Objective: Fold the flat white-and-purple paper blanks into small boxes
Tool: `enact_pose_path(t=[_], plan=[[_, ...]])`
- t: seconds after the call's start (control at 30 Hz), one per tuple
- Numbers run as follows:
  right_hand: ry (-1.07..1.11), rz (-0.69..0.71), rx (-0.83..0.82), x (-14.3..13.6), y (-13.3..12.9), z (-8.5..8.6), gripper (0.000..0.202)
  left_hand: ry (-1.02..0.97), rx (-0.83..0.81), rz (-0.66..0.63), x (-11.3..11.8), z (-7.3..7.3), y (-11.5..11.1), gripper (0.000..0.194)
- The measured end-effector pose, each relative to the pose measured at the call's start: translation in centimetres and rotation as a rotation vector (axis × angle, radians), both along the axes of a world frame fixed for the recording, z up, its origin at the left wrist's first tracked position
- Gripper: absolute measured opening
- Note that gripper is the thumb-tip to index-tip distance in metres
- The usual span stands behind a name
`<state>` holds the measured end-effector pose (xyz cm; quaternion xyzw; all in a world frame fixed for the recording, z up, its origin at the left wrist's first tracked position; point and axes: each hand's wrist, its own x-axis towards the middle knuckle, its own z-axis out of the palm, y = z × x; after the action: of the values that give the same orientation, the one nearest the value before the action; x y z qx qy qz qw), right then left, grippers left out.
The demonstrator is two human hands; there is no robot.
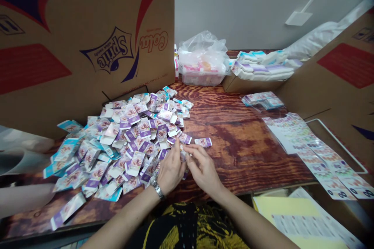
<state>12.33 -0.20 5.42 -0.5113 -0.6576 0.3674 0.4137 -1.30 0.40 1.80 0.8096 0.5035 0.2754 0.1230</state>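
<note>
My left hand (172, 168), with a metal watch (157, 186) on its wrist, is closed on one side of a small printed carton (183, 152). From the other side my right hand (203, 169) pinches the same carton near its top. Most of that carton is hidden by my fingers. Just left of my hands spreads a big loose pile of small cartons (136, 163), purple-and-white and blue-and-white, some with open flaps. A single purple-ended carton (203, 142) lies flat beyond my right fingertips.
A tall cardboard box (87, 19) stands behind the pile; another cardboard box (336, 70) is at right. At the back sit a bagged plastic tub (204, 76) and an open box of packed cartons (260, 85). Sticker sheets (315, 151) lie at right. Another person's arm (26, 199) reaches in at left.
</note>
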Motion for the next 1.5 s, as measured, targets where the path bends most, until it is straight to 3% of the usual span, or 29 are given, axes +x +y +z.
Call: enact_pose_path(t=[0.13, 0.2, 0.27, 0.37, 0.47, 0.53, 0.67, 0.8, 0.9, 1.0, 1.1, 1.17, 1.37, 1.5], plan=[[0.133, 0.087, -0.058, 0.0, 0.0, -1.4, 0.034, 0.062, 0.022, 0.010, -0.2, 0.7, 0.7, 0.074], [0.179, 0.116, -0.126, 1.0, 0.7, -2.1, 0.037, 0.139, 0.081, 0.041, -1.4, 2.0, 2.4, 0.071], [0.153, 0.052, -0.151, 2.3, 1.7, -2.9, 0.043, 0.229, 0.172, 0.155, -3.3, 4.2, 5.0, 0.069], [-0.120, -0.013, -0.123, 3.9, 2.7, -4.5, 0.044, 0.306, 0.360, 0.375, -6.4, 8.0, 8.7, 0.079], [-0.385, 0.071, -0.148, 4.0, 2.9, -6.4, 0.046, 0.261, 0.487, 0.402, -7.3, 9.7, 9.6, 0.083], [-0.487, 0.084, -0.177, 3.6, 2.8, -7.4, 0.050, 0.211, 0.510, 0.306, -6.4, 8.8, 8.3, 0.078], [-0.581, 0.038, -0.195, 3.4, 2.4, -8.7, 0.035, 0.120, 0.324, 0.075, -3.2, 3.9, 3.3, 0.062], [-0.467, -0.043, -0.161, 3.9, 2.4, -9.0, 0.019, 0.113, 0.097, -0.096, -1.1, -0.8, -0.5, 0.059], [-0.393, -0.075, -0.151, 3.9, 2.4, -8.6, 0.017, 0.142, 0.017, -0.115, -0.3, -2.9, -1.4, 0.069], [-0.200, -0.072, -0.200, 3.5, 2.4, -7.4, 0.019, 0.151, -0.023, -0.071, 0.3, -3.7, -1.1, 0.081], [0.034, -0.045, -0.251, 3.1, 2.3, -6.1, 0.019, 0.121, -0.039, -0.015, 0.5, -3.4, -0.3, 0.076], [0.080, -0.031, -0.241, 2.9, 2.2, -5.3, 0.019, 0.104, -0.039, -0.016, 0.4, -3.0, 0.1, 0.071], [-0.142, -0.002, -0.136, 3.0, 2.2, -2.9, 0.012, 0.077, -0.055, -0.043, -0.2, -2.3, 0.1, 0.062], [-0.275, -0.004, -0.078, 3.0, 2.5, -2.2, 0.007, 0.051, -0.037, -0.065, -0.8, -2.3, 0.1, 0.054]])
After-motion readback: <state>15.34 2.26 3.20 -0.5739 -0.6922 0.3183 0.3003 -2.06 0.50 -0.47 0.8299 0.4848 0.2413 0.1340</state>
